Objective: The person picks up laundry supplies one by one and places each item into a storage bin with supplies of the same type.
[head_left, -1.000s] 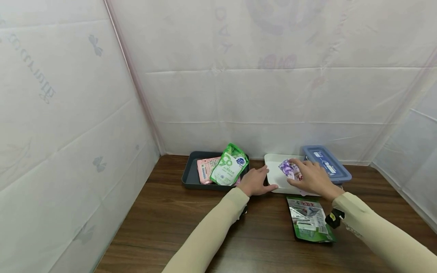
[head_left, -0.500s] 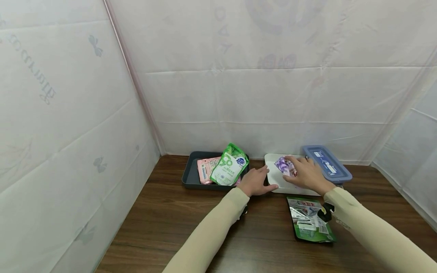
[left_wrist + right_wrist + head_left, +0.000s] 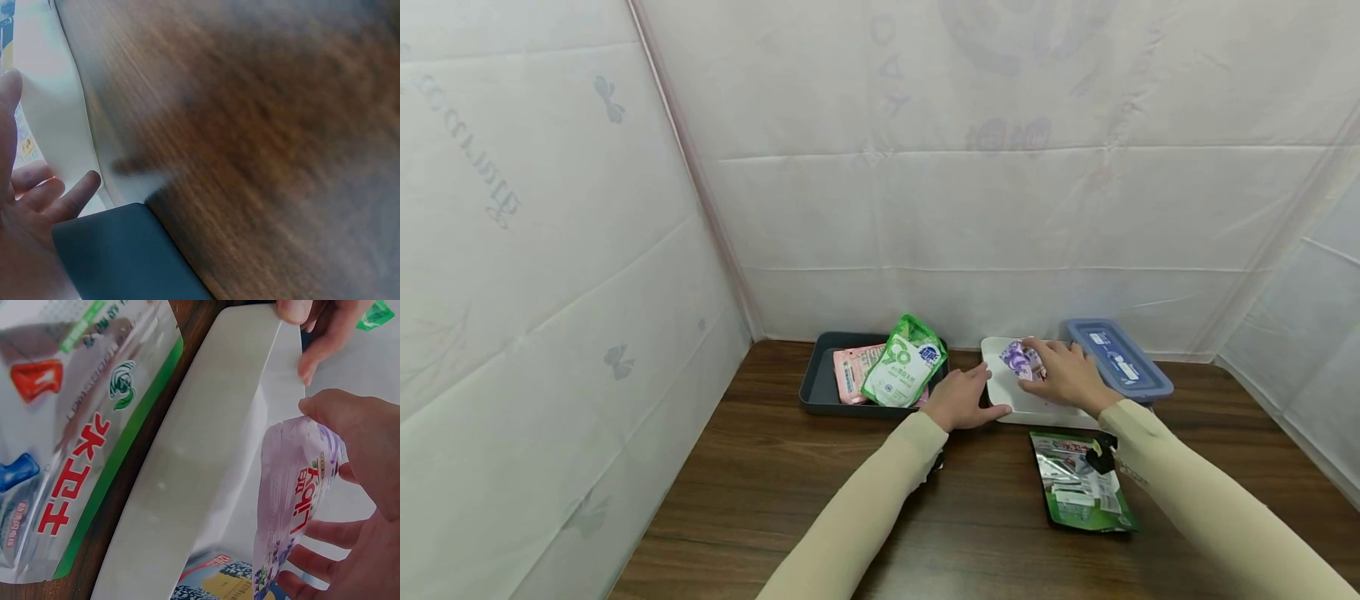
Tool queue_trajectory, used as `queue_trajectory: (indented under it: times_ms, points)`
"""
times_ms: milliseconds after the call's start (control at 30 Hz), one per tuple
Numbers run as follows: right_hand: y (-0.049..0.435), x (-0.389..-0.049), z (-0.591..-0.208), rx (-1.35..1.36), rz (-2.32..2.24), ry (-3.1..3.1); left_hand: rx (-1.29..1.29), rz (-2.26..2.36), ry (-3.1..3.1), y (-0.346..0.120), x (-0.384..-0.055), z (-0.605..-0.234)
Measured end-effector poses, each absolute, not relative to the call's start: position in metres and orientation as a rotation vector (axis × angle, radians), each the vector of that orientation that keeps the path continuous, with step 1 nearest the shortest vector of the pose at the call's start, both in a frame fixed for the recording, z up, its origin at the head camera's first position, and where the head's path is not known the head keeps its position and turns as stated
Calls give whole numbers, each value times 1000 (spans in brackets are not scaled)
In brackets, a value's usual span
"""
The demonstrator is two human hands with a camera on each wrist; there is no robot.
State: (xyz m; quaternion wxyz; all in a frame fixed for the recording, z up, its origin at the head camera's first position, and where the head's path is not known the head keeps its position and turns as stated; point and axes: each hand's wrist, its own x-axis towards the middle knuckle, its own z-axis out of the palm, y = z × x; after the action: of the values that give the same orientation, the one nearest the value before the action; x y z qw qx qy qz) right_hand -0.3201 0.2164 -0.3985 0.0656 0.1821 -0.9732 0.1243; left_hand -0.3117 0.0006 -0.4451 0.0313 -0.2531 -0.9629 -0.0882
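Observation:
My right hand (image 3: 1066, 375) pinches a purple pouch (image 3: 1021, 360) and has it inside the white tray (image 3: 1000, 392). In the right wrist view the pouch (image 3: 290, 494) stands tilted on its edge, thumb at its top corner, fingers behind it. Below it in the tray lies a blue and yellow packet (image 3: 219, 578), partly hidden. My left hand (image 3: 958, 398) is at the tray's left end, with its thumb and fingers spread at the rim. In the left wrist view the left hand (image 3: 37, 212) lies between the white tray (image 3: 56, 112) and a dark tray (image 3: 125, 250).
The dark grey tray (image 3: 820, 387) on the left holds a pink packet (image 3: 852, 375) and a green and white pouch (image 3: 901, 371). A blue-lidded box (image 3: 1118, 362) stands right of the white tray. A silver and green pouch (image 3: 1078, 492) lies on the wooden table (image 3: 775, 500) in front.
My right hand has shifted left and slightly back with the purple pouch, further into the white tray. The left hand stays at the tray's left end.

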Motion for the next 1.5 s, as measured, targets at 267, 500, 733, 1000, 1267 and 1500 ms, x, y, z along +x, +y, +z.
queue_trajectory:
  times_ms: [267,500,733,1000,1267,1500]
  points:
    - [214,-329,-402,548,385,-2967,-779,-256,-2961,1,-314,-447]
    - [212,-337,-402,561,389,-3001,-773,-248,-2966,1,-314,-447]
    - [211,-342,-400,573,403,-3021,-770,-251,-2964,1,-314,-447]
    - [209,-350,-401,560,403,-3051,-776,-253,-2958,1,-314,-447]
    - [206,-356,-405,548,393,-3075,-772,-259,-2959,0,-312,-446]
    - [208,-362,-412,550,402,-3105,-788,-259,-2946,1,-312,-446]
